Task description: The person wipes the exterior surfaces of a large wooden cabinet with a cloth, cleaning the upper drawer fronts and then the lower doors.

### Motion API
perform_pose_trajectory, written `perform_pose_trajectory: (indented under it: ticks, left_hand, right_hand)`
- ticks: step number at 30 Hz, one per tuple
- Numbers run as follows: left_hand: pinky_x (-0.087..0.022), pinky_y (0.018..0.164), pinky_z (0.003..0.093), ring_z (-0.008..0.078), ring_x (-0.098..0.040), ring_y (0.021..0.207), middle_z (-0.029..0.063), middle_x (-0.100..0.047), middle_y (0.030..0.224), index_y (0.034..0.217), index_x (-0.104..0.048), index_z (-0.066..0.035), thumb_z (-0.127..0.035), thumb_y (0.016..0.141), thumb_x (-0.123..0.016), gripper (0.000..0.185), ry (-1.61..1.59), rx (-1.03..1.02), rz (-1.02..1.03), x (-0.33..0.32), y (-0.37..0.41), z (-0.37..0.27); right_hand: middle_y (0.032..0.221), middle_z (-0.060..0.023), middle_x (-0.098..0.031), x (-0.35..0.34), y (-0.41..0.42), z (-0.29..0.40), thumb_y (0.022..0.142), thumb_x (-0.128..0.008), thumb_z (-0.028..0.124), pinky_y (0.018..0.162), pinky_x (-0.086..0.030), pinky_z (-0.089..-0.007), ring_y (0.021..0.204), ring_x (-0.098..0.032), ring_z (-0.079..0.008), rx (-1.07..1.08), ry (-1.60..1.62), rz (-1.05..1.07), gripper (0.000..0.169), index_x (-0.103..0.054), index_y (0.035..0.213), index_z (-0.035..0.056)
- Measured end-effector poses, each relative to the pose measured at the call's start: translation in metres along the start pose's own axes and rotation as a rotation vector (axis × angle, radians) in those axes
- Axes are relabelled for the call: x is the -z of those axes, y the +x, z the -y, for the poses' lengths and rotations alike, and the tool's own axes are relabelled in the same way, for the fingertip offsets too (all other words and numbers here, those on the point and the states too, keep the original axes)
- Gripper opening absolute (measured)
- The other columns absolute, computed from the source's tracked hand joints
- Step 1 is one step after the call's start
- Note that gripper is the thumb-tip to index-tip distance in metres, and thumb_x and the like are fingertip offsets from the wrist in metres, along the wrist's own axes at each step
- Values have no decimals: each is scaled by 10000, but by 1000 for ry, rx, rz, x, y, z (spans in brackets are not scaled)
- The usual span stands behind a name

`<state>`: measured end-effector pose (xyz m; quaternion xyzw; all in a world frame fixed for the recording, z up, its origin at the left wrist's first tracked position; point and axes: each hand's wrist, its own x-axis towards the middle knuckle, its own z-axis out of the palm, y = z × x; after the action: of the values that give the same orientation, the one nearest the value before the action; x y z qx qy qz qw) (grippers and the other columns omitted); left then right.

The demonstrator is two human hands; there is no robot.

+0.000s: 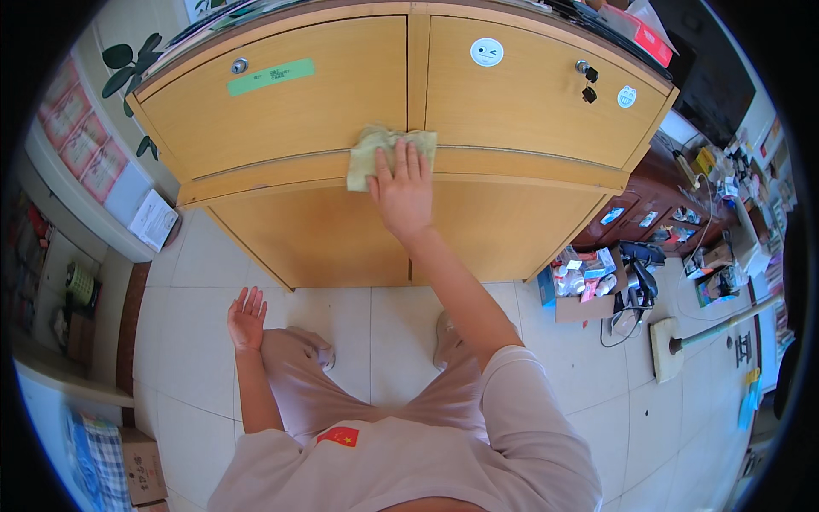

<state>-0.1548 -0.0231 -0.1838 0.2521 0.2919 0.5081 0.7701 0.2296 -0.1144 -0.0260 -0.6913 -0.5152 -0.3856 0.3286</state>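
Note:
My right hand [405, 192] lies flat on a pale yellow-green cloth [361, 160], pressing it against the front of a light wooden cabinet [307, 243]. The cloth covers the lower end of the upright strip between two upper panels and part of the ledge below them. My left hand [246, 320] hangs beside my left knee, palm up with its fingers apart, holding nothing. The left panel has a lock [239, 65] and a green label [271, 77] with writing. On the right panel are a winking-face sticker [487, 52], a lock with keys [588, 95] and a smaller sticker [626, 96].
On the tiled floor to the right stand an open cardboard box [582, 308] of packages, a black hair dryer [642, 278] with a cord, and a flat mop [665, 349]. A potted plant's leaves [120, 70] show left of the cabinet. Papers and folders lie on its top.

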Motion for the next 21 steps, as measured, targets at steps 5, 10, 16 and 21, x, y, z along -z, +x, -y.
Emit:
perform_pose_trajectory:
  ticks: [5,10,16,21]
  left_hand:
    - [-320,1032,411,255,-416,1230,157,-441,1315,1287,-397,-19,-324,913,-419,484,-42,-12,13,4,-2,-1]
    - [-321,1034,413,257,-418,1228,157,-446,1310,1281,-405,-20,-328,907,-432,484,-47,-18,18,5,-2,-2]
    - [-316,1040,415,256,-417,1230,151,-453,1307,1285,-411,-29,-342,905,-430,493,-46,-21,56,7,-1,-4]
    - [-313,1043,416,254,-418,1228,146,-456,1306,1293,-407,-31,-348,908,-420,499,-62,-23,71,8,-2,-4]
  right_hand:
    - [1235,-154,-529,12,-8,-31,795,-625,194,989,-358,-438,1161,-490,-293,106,58,16,376,-574,1154,91]
    - [1197,-130,-565,46,-20,-104,806,-605,170,964,-392,-415,1128,-528,-256,57,-99,43,290,-600,1086,93]
    - [1017,-189,-612,95,-32,-227,875,-518,191,759,-489,-439,899,-594,-375,-256,-221,94,203,-588,1005,52]
    - [818,-144,-618,122,-25,-284,886,-488,236,633,-497,-449,769,-617,-330,-561,-537,168,161,-545,862,88]
